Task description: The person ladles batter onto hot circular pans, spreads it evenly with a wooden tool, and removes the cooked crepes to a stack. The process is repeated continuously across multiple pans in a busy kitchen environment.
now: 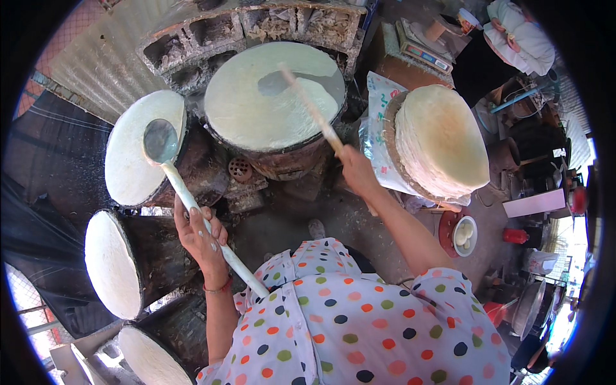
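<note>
Ladle (160, 140) and stick (308, 106) each have a long handle, which presumably lets the person stand back from the round stoves while reaching across their tops. Left hand (201, 240) has its fingers closed around the ladle's handle partway down, likely for balance, as the far end slants back to the dotted shirt (359, 314); whether it touches the cloth, I cannot tell. The ladle's cup is over the left stove (204, 165), above a pale layer (125, 157), and what the cup contains is unclear. Right hand (359, 172) has its fingers clamped on the lower part of the stick, whose tip is above a grey, wet-looking patch (273, 84) in the white coating (240, 112) on the large stove (282, 165), upper middle of the frame. Two more round tops, at the lower left, carry a white layer (114, 264) and a paler disc (151, 356). At the right, a thick stack of round sheets (443, 138) sits on a brown mat (392, 125) with a printed plastic sheet (377, 96) under it, probably to keep it clean. Below that, a white bowl (473, 226) holds a few pale lumps (462, 233), beside something round and red (447, 230).
</note>
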Demonstrator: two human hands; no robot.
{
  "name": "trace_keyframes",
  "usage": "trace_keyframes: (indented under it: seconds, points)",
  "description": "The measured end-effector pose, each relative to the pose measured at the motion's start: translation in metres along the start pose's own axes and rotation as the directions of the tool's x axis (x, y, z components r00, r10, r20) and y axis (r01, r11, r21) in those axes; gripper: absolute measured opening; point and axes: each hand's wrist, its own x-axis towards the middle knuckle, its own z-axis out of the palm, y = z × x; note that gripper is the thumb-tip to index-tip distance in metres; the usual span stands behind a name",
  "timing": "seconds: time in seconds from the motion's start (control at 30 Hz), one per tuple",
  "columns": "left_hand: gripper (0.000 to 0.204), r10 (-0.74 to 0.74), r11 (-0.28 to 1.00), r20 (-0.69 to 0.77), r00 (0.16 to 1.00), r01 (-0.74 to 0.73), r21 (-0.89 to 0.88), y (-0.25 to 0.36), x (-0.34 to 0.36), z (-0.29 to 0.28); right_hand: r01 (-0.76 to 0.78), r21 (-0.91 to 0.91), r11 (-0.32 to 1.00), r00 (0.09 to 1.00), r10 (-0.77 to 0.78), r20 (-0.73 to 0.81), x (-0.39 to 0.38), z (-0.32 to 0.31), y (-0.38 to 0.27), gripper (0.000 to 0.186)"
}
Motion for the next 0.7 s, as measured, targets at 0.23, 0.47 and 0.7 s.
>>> trace_keyframes:
  seconds: [0.23,0.47,0.7]
  points:
    - [0.045,0.031,0.999,-0.047,0.998,-0.030,0.037,-0.004,-0.005,0.011,0.096,-0.252,0.963,0.995,-0.099,0.002,0.000,-0.033,0.056,0.020]
    - [0.047,0.072,0.994,-0.056,0.996,-0.068,0.085,-0.007,-0.003,0.030,0.105,-0.183,0.977,0.994,-0.096,0.055,0.047,-0.041,0.037,0.021]
    - [0.047,0.092,0.993,-0.129,0.987,-0.081,0.085,-0.013,-0.007,0.038,0.149,-0.454,0.878,0.988,-0.113,0.106,0.057,-0.067,0.081,0.019]
